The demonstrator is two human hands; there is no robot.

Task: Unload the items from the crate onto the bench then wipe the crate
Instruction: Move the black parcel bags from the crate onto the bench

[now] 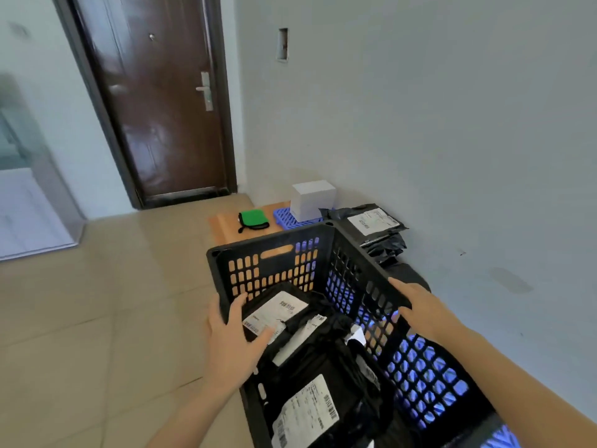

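Parcels (307,412) in black plastic mailer bags with white printed labels lie piled inside the black perforated plastic crate (277,265), which fills the lower centre and lower right of the frame. The left hand (232,337) reaches over the crate's left rim with its fingers spread and relaxed, the thumb lying on the label of the topmost black parcel (277,310); it grips nothing. The right hand (420,308) rests flat on the crate's right rim, fingers straight and together.

Just above the crate, at frame centre, the light wooden bench (223,227) carries a green fabric pouch with a black strap (253,219), a blue plastic grid mat (286,218) and a white cardboard box (311,202) standing on that mat. More black labelled mailer bags (374,223) lie to the right of the box, against the pale wall. A dark brown door (161,92) stands at upper left, above a beige tiled floor (97,302).
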